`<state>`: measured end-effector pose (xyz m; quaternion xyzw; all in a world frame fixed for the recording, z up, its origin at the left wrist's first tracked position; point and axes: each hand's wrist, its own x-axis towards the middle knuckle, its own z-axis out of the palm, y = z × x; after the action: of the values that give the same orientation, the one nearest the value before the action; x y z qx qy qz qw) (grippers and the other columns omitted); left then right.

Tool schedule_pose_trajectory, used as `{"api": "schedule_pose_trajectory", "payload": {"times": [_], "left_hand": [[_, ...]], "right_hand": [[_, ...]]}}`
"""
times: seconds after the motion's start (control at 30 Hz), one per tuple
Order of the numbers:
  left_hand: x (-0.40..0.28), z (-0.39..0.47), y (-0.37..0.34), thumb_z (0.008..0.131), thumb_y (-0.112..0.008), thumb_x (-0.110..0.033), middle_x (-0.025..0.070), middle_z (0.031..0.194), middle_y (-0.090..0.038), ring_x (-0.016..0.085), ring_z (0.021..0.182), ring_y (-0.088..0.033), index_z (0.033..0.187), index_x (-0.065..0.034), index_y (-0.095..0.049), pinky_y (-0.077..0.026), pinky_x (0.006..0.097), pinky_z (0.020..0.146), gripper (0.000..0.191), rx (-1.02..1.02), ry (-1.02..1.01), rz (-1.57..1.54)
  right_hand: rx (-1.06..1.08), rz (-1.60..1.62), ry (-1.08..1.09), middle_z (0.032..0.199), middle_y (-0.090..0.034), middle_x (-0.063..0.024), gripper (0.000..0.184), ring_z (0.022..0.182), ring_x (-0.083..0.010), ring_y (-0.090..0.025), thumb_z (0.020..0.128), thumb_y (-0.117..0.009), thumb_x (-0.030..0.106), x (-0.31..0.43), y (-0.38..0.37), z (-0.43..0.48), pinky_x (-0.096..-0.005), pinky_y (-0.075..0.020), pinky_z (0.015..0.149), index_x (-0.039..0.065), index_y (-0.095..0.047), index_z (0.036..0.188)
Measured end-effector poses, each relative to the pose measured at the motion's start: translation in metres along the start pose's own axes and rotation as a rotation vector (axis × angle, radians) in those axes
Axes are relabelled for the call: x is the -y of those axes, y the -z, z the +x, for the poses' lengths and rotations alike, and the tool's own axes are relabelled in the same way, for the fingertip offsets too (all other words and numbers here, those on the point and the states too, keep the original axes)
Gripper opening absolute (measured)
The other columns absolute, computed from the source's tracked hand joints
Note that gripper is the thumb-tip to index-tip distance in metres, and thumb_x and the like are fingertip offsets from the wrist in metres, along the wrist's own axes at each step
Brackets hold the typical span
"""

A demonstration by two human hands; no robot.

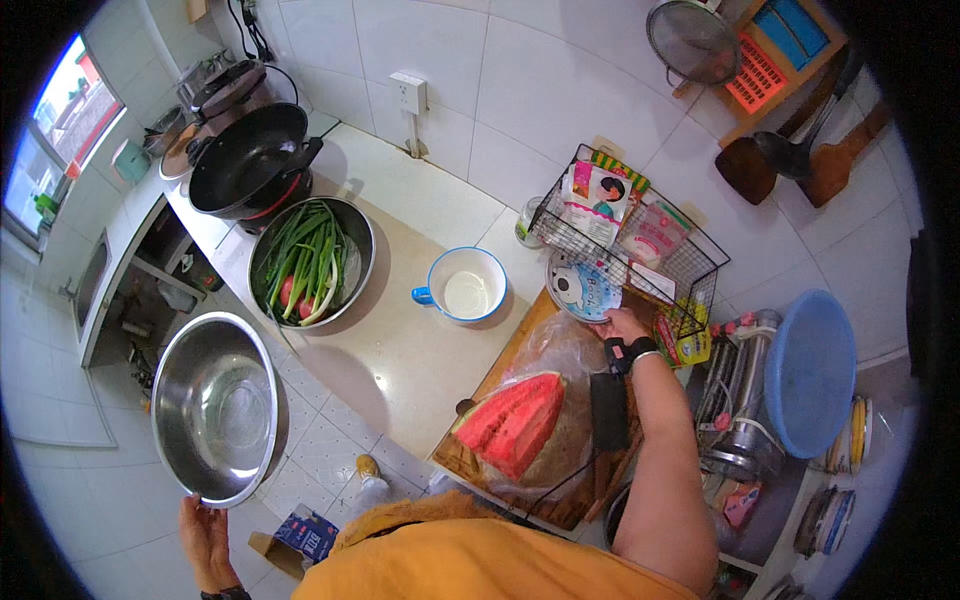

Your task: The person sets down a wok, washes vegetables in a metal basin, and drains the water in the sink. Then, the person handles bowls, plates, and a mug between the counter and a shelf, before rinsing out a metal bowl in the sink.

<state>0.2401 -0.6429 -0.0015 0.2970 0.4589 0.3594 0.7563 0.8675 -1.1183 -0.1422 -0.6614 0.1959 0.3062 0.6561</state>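
My left hand [204, 536] grips the rim of a large stainless steel basin [225, 409], held out over the floor at the left. At the back of the cutting board, my right hand [622, 325] has hold of the edge of a round plate or lid with a cartoon dog on it [583, 289], below the wire basket. Cut watermelon [510, 424] lies on plastic wrap on the wooden cutting board [517, 345]. On the counter stand a white enamel mug with a blue rim [468, 285] and a metal basin [367, 259] holding green onions [311, 255] and reddish vegetables.
A black wok [251, 161] sits on a cooker at the back left. The wire basket [701, 277] holds packets beside a glass jar [529, 225]. A blue plastic basin [811, 375] stands at the right. A cardboard box [281, 551] is on the floor.
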Motion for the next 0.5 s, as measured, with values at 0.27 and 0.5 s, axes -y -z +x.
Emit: {"api": "schedule_pose_trajectory", "payload": {"times": [0.27,0.5], "left_hand": [[0.0,0.046,-0.01,0.081,-0.052,-0.008,0.0074,0.092,-0.06,0.02,0.089,-0.056,0.092,-0.0011,-0.055,-0.045,0.0376,0.086,0.013,0.123,0.084,-0.033],[-0.016,0.119,-0.03,0.08,-0.05,-0.006,0.0063,0.088,-0.06,0.019,0.08,-0.06,0.091,-0.0017,-0.054,-0.052,0.0347,0.075,0.013,0.263,0.196,-0.024]], "right_hand": [[-0.051,0.085,-0.122,0.083,-0.058,-0.0203,0.027,0.06,-0.0202,-0.057,0.082,-0.045,0.007,-0.031,0.024,-0.162,-0.0241,-0.0467,0.045,-0.006,-0.047,0.106],[-0.156,-0.026,0.253,0.089,-0.061,-0.0078,0.026,0.065,-0.0132,-0.059,0.081,-0.046,0.006,-0.122,-0.115,-0.347,-0.0234,-0.048,0.048,0.0,-0.052,0.106]]}}
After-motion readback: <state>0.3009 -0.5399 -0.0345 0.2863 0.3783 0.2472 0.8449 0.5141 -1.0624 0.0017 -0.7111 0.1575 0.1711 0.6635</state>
